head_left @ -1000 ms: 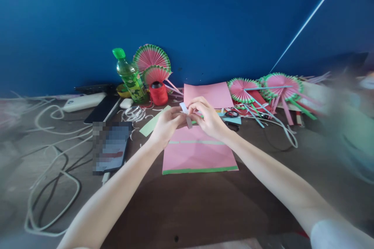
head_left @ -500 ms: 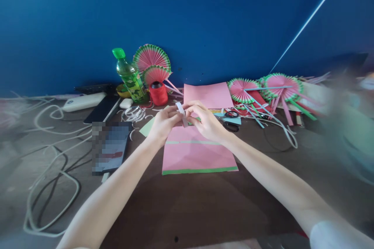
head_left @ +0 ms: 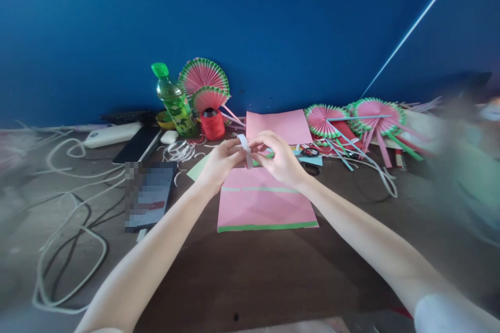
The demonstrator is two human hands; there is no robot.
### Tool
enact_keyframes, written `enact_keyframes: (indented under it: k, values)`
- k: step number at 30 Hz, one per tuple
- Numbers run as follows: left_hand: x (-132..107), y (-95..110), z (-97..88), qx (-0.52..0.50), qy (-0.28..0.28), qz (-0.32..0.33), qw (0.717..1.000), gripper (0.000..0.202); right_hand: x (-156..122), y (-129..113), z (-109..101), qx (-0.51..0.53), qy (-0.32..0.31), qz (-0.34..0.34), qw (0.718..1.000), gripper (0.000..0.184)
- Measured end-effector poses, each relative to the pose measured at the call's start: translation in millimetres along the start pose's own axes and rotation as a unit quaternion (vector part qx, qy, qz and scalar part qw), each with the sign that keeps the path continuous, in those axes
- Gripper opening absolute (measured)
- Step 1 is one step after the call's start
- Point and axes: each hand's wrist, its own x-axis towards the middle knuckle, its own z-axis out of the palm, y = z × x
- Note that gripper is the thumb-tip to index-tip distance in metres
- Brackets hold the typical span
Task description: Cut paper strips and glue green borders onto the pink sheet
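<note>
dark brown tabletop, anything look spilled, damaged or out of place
Nothing looks spilled or damaged. The long white cable looks untidy, sprawling in loose loops on the left of the dark brown tabletop; the green-edged pink paper sheet lies flat.

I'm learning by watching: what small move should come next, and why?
Perhaps lower the pale band toward the green-edged pink sheet: the left hand seems to grip it, the right hand has fingertips beside it, and the sheet lies flat below.
</note>
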Motion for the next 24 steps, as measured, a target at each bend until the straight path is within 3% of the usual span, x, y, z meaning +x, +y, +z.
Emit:
enact_keyframes:
  k: [5,14,21,24]
  values:
    - [-1,0,1.8,0.023,-0.008,0.020,1.000,0.042,0,1,0,-0.023,0.015,-0.028,0.999,0.007]
    - [-2,-1,2.0,0.026,-0.008,0.046,0.999,0.036,-4,-6,4,-0.040,0.023,-0.008,0.999,0.013]
    - [3,-1,-5.5,-0.015,0.025,0.039,0.999,0.035,-5,-9,5,0.013,-0.036,0.005,0.999,0.013]
    - [5,0,-8.5,-0.029,0.032,0.026,0.999,0.027,-4,-11,3,0.015,-0.032,0.011,0.999,0.010]
